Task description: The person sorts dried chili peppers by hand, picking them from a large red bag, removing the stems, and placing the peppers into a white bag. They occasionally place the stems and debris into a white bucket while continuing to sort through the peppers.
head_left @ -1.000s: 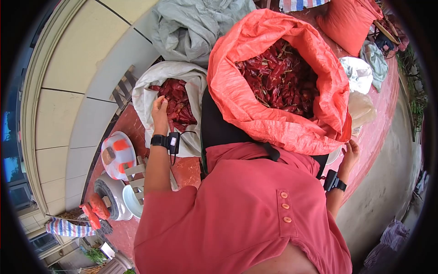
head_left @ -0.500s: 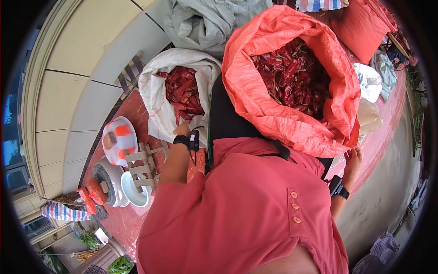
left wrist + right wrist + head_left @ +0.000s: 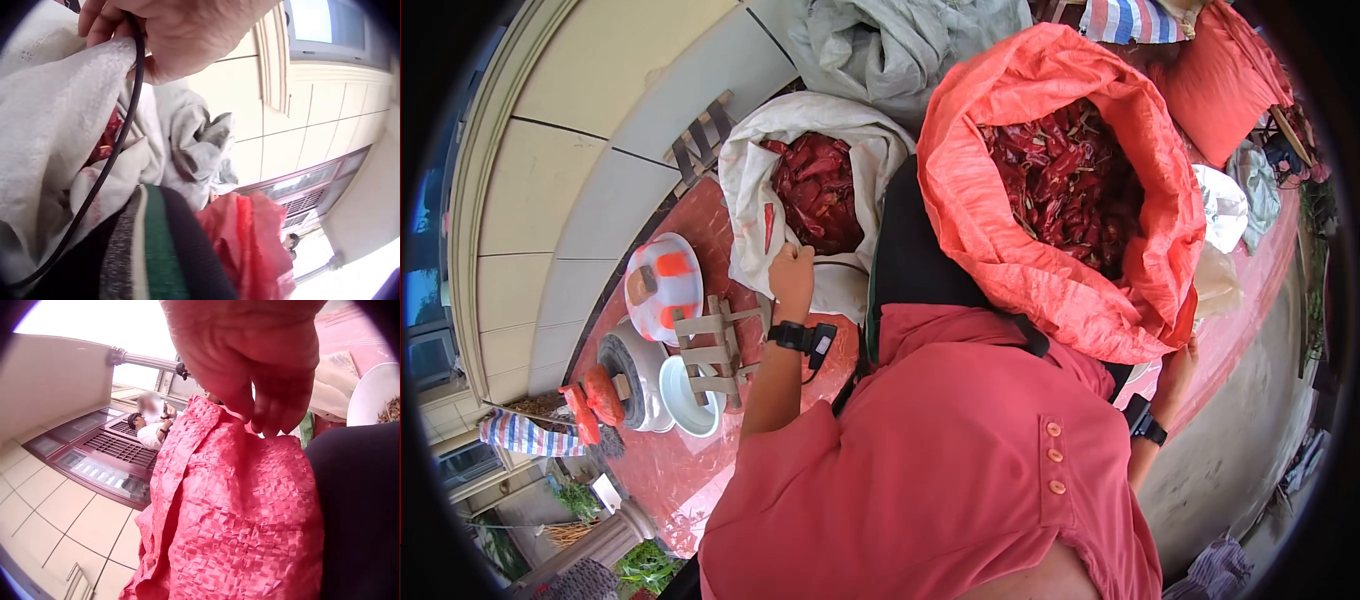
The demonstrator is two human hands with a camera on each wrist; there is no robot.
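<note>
My left hand (image 3: 792, 277) is at the near rim of a white woven sack (image 3: 746, 215) holding dried red chillies (image 3: 818, 195). In the left wrist view, its fingers and thumb (image 3: 150, 67) pinch the sack's edge, and a dark cable crosses in front. To the right, a large red woven sack (image 3: 1010, 255), its mouth rolled wide, is filled with dried chillies (image 3: 1060, 190). My right hand (image 3: 1183, 358) is at this sack's lower right edge, partly hidden by it. The right wrist view has its relaxed fingers (image 3: 281, 403) hanging at the red fabric, with a gap beside the thumb.
Left on the red floor are a low wooden stool (image 3: 715, 345), a pale blue basin (image 3: 685, 395) and a patterned basin (image 3: 665, 285). A grey sack (image 3: 890, 50) lies behind. A full red sack (image 3: 1225, 80) and white bags (image 3: 1220, 205) stand right. People (image 3: 150, 428) appear farther off.
My left hand has left the chillies in the white sack and come back to its near rim, which it now grips. My right hand stays by the red sack. The head view has shifted slightly.
</note>
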